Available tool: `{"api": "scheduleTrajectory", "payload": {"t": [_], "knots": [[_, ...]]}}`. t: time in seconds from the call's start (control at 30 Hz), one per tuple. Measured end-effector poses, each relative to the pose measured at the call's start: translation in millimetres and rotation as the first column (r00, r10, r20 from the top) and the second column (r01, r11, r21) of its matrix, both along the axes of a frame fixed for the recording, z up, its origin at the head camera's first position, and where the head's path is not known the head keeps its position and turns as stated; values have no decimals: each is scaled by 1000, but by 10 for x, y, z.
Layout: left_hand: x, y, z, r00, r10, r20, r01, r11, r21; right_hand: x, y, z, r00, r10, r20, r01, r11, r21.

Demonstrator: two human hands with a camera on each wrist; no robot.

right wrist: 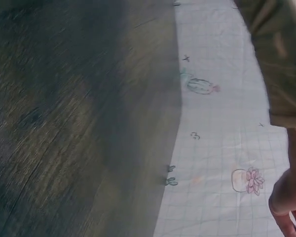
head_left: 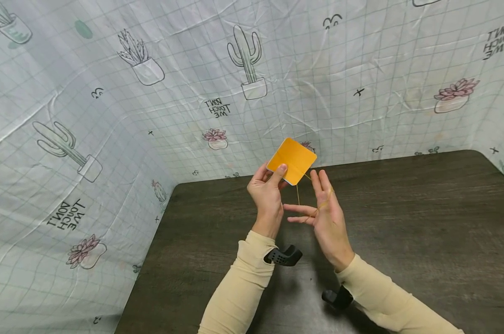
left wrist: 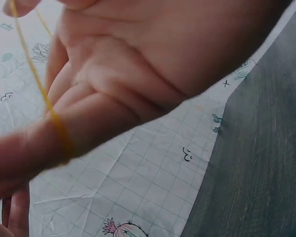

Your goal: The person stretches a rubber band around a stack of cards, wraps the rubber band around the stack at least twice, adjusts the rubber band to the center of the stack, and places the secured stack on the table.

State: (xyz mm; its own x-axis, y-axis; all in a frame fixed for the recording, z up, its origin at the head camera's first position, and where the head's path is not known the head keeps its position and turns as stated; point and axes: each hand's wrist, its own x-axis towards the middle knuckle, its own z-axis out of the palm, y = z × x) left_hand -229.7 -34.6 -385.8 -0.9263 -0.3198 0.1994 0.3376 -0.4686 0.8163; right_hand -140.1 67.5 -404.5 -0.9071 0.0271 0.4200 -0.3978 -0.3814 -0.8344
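My left hand [head_left: 267, 195] pinches an orange square card [head_left: 295, 157] with rounded corners, thumb on its face and fingers behind it. To the right, my right hand [head_left: 329, 225] has its fingers spread, two pointing up and two pointing left. A thin yellow rubber band [head_left: 298, 195] stretches from the card's lower edge to these fingers. In the left wrist view the palm of my right hand [left wrist: 113, 84] fills the top, the band [left wrist: 59, 131] looped round one finger. At the right wrist view's lower right edge shows part of my left hand [right wrist: 288, 195].
Both hands are above a dark wooden table [head_left: 423, 232]. A pale grid-patterned curtain [head_left: 294, 106] with cactus drawings hangs at the back and sides. Black wrist devices [head_left: 286, 256] sit at the cream sleeves [head_left: 239, 283].
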Motion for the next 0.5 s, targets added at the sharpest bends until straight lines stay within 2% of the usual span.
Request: {"api": "scheduleTrajectory", "payload": {"t": [0.13, 0.3, 0.5], "knots": [[1, -20, 38, 999, -39, -25, 39, 999, 15, -7, 68, 33, 994, 99, 46, -95, 991, -91], [-9, -38, 48, 993, -107, -54, 109, 994, 33, -6, 138, 49, 985, 144, 91, -132, 984, -121], [-18, -86, 44, 971, -212, -108, 216, 976, 26, -18, 233, 54, 970, 219, 107, -199, 965, -172]]}}
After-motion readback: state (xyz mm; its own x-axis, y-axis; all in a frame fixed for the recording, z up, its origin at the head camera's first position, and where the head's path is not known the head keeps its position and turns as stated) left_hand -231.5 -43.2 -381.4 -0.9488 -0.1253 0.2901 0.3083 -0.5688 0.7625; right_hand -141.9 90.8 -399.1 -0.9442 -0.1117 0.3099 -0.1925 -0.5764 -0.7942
